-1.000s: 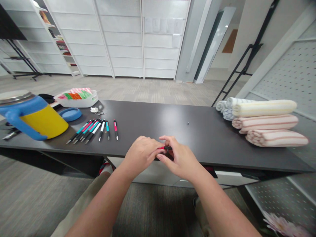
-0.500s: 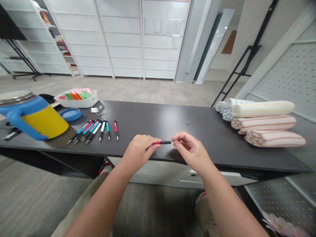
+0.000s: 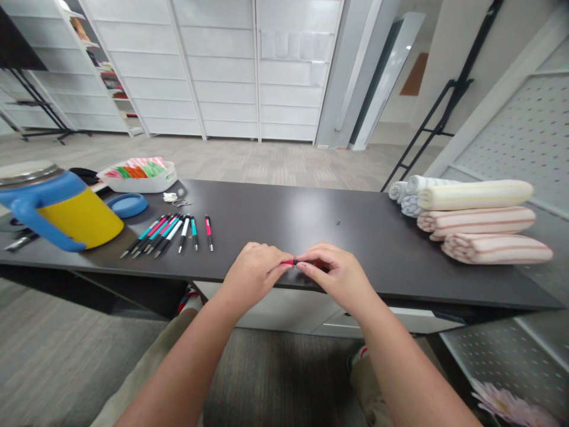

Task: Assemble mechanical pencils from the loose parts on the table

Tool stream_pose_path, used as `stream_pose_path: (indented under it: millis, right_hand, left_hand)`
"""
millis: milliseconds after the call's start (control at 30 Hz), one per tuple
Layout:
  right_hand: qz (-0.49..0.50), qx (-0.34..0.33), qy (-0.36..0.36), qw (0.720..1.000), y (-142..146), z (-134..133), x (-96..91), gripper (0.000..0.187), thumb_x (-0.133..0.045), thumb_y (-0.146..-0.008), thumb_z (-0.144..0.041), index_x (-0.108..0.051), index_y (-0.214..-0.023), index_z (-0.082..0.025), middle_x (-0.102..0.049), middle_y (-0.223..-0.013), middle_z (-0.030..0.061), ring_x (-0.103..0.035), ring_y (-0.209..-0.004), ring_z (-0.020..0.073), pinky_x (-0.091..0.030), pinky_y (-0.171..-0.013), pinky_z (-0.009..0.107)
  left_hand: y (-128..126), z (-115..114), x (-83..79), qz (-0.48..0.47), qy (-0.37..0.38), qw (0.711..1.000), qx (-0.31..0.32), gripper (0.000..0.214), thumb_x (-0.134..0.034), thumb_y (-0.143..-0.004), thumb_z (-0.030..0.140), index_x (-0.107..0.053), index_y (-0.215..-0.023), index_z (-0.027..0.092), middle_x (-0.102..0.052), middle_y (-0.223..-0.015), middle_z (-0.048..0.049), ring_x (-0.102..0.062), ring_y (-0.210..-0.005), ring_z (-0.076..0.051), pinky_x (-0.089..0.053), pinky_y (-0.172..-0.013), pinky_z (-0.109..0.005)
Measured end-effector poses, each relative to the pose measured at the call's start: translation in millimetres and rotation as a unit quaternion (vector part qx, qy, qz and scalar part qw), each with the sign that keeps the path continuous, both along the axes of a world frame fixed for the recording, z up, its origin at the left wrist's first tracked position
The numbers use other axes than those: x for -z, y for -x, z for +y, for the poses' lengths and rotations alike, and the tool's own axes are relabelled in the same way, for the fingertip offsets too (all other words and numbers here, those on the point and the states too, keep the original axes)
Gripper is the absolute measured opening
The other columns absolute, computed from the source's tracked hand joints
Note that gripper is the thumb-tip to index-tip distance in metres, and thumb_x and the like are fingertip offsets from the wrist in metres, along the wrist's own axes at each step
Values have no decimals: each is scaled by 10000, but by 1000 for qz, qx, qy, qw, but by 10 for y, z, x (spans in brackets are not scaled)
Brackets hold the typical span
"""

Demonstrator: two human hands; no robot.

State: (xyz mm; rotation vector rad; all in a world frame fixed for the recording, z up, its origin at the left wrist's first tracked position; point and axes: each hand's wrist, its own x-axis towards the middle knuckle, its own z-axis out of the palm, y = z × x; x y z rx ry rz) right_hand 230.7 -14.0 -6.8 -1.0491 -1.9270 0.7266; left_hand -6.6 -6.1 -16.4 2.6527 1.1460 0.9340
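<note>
Over the front part of the dark table, a red and black pen [image 3: 288,262] lies level between my two hands. My left hand [image 3: 254,270] is closed round its red end. The thumb and fingers of my right hand [image 3: 334,271] pinch the black end and cover most of it. To the left lies a pile of pens [image 3: 155,234] in red, teal, white and black. Beside the pile a single red pen [image 3: 208,233] lies apart. A tiny dark piece [image 3: 338,223] rests on the table beyond my right hand.
At the left stand a blue and yellow jug [image 3: 66,207], a blue lid [image 3: 128,205] and a white basket [image 3: 142,182] of colourful packets. Rolled towels [image 3: 484,219] are stacked on the right of the dark table [image 3: 267,207]. White cabinets [image 3: 222,71] line the back.
My right hand has moved left and closed on the pen's black end, which was bare before. My left hand keeps its hold on the red end.
</note>
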Motion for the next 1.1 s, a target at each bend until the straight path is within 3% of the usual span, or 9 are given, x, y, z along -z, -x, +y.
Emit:
stream_pose_path:
  millis: [367,433,533,633,700,800,900,1100]
  right_hand:
    - [6,53,11,999,-130,57,26,152,-732,-942,-377,-791,-901,-243,-759,-950,55,-704,-867,212,-537,-746,321]
    - [17,83,20,996,-224,79,47,211,-691,-968,-426,-789,-1001,-242,-742,-968,57,-695,-825,204,-536,-732,322]
    - [-5,100,15,995,-316,95,39,360,-533,-1052,-449,-723,-1297,-265,-704,-1013,59,-672,-784,186,-534,-773,340]
    - [-58,87,-19,994,-299,90,-1,373,-443,-1081,-418,-733,-1258,-265,-692,-1034,75,-674,-949,222,-513,-885,367]
    - [-54,101,-12,993,-254,83,-11,336,-464,-1069,-419,-741,-1157,-251,-709,-1056,79,-669,-993,236,-504,-896,371]
    - [20,135,51,989,-176,67,21,290,-575,-1021,-473,-712,-1119,-238,-734,-997,61,-665,-858,215,-502,-785,344]
    - [105,126,102,981,-80,38,65,312,-688,-953,-516,-715,-1067,-226,-744,-929,46,-652,-780,195,-487,-718,317]
    - [164,122,98,974,70,-9,48,288,-766,-903,-494,-757,-984,-218,-779,-948,60,-686,-814,196,-508,-769,321]
  left_hand:
    - [123,31,-62,-9,31,999,-5,181,-595,-1060,335,-741,-1133,256,-800,-1073,-12,-702,-948,-196,-422,-903,-371]
    - [187,39,-82,-30,41,998,-23,162,-620,-1045,325,-742,-1114,243,-801,-1088,-11,-709,-977,-196,-437,-910,-356]
    - [239,42,-95,-55,48,996,-43,157,-632,-1034,319,-741,-1108,235,-801,-1103,-10,-714,-998,-192,-455,-911,-339]
    - [218,39,-89,-41,49,997,-40,174,-615,-1044,339,-739,-1118,243,-801,-1115,-9,-716,-985,-192,-449,-922,-354]
    - [190,35,-81,-29,46,998,-35,181,-608,-1049,351,-737,-1119,246,-803,-1113,-10,-716,-972,-194,-440,-926,-369]
    - [167,30,-71,-23,43,998,-29,179,-607,-1050,355,-734,-1112,246,-804,-1102,-11,-715,-965,-194,-432,-922,-378]
    - [167,24,-67,-20,39,999,-22,183,-607,-1051,358,-734,-1118,244,-804,-1099,-17,-717,-964,-194,-432,-926,-382]
    - [165,18,-69,-25,32,999,-20,182,-599,-1056,350,-727,-1125,242,-804,-1092,-21,-715,-956,-193,-434,-918,-376]
